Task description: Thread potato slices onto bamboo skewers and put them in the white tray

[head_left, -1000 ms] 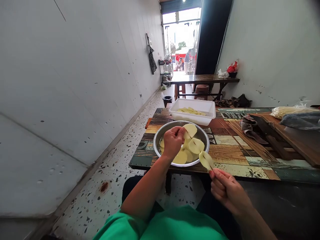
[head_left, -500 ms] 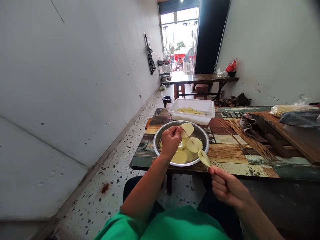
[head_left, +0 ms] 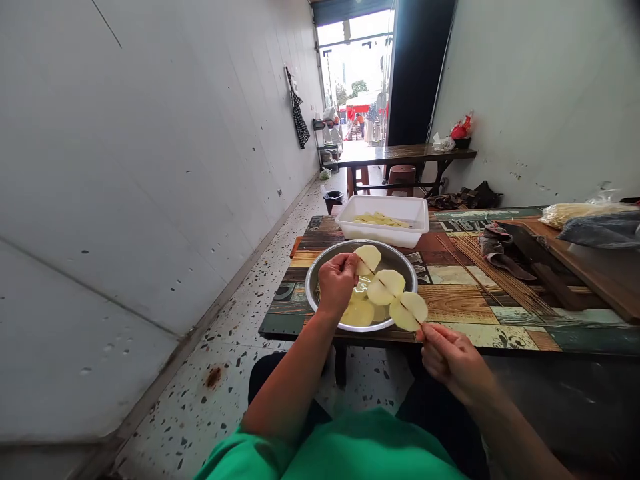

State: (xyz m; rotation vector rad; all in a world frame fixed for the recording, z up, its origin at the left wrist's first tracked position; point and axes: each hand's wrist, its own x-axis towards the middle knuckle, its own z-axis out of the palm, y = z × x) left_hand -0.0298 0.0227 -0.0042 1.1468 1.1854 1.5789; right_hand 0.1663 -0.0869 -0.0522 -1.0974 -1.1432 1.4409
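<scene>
Three thin, pale yellow slices, which look like potato, are threaded on a thin wooden skewer [head_left: 419, 323] above a metal bowl [head_left: 311, 291]. My left hand [head_left: 337, 281] is closed, pinching the far potato slice [head_left: 369, 259] at the skewer's upper end. The middle slice [head_left: 386, 287] and the near slice [head_left: 409, 311] lie along the stick, broad faces up. My right hand [head_left: 453, 357] is closed on the skewer's lower end, by the table's front edge. Several more slices [head_left: 357, 313] sit in liquid inside the bowl.
Behind the bowl stands a white plastic tub [head_left: 383, 233] with skewered slices in it. Loose bamboo skewers [head_left: 495, 273], a crumpled cloth [head_left: 500, 250], a cleaver-like dark blade [head_left: 555, 283] and a wooden board [head_left: 595, 267] lie on the right of the patterned table [head_left: 450, 303].
The near slice has turned from almost edge-on to face-up. My right hand has shifted slightly right, and the three slices now lie more nearly in line.
</scene>
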